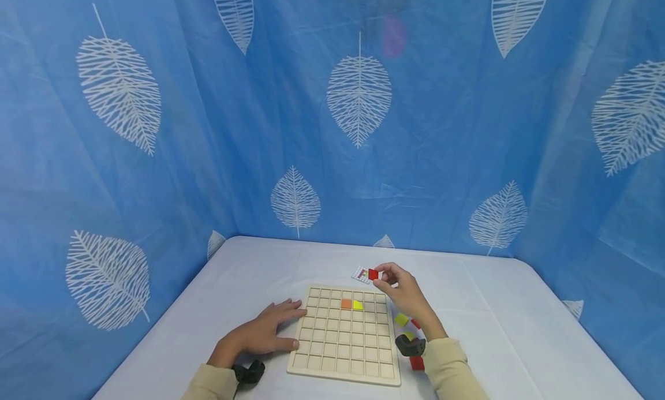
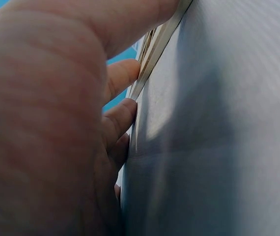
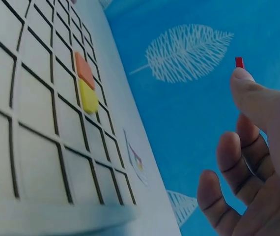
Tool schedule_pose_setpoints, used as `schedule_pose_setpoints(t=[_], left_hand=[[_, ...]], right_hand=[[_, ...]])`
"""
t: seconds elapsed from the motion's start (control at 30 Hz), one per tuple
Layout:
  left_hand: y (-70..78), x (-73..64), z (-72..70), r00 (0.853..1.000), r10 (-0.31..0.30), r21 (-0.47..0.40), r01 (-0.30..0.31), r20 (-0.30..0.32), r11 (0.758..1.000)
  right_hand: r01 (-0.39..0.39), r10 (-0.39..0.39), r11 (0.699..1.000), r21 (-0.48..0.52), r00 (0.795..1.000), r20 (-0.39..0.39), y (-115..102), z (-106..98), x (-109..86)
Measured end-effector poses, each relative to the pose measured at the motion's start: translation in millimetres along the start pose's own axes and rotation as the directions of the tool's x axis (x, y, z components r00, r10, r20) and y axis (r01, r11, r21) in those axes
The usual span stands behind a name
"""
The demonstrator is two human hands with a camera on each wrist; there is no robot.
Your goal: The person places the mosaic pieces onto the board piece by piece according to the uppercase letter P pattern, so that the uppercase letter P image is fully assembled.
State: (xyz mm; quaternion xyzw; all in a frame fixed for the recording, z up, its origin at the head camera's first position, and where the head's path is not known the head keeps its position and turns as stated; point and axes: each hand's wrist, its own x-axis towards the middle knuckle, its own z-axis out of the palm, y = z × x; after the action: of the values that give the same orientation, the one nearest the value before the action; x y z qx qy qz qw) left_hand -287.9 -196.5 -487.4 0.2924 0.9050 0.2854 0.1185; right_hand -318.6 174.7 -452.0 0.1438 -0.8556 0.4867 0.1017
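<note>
R hand (image 1: pixel 402 290) pinches a red tile (image 1: pixel 373 274) above the table (image 1: pixel 483 307), by the patterned card (image 1: pixel 359 275); L hand (image 1: pixel 267 329), fingers spread, touches the board (image 1: pixel 343 376) at its left edge, hands apart. Orange tile (image 1: pixel 346 303) & yellow tile (image 1: pixel 357 305) sit side by side on it. Prob. mid-placing; next move calls for a card check, then squaring red w/ the grid.

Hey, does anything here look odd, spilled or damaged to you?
Nothing looks spilled or damaged. One thing stands out: a blurry pink patch high on the blue curtain, unlike its white leaf print; I can't tell its cause. The loose tiles beside the board lie scattered rather than lined up.
</note>
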Motion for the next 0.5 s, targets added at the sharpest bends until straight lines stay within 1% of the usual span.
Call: schedule_pose_setpoints(t=[0.23,0.33,0.5], left_hand=[[1.4,-1.7,1.1,1.000,-0.006,-0.009,0.006,0.008,1.000],[2.3,-2.1,0.6,1.000,-0.015,-0.011,0.015,0.013,1.000],[3.0,-0.6,-1.8,1.000,-0.020,0.002,0.020,0.010,1.000]], right_hand=[[-0.035,0.038,0.994,0.100,0.999,-0.027,-3.6,24.4,0.2],[-0.042,0.047,0.991,0.126,0.998,-0.035,-6.8,32.3,0.8],[-0.045,0.048,0.988,0.145,0.999,-0.017,-11.6,42.2,4.2]])
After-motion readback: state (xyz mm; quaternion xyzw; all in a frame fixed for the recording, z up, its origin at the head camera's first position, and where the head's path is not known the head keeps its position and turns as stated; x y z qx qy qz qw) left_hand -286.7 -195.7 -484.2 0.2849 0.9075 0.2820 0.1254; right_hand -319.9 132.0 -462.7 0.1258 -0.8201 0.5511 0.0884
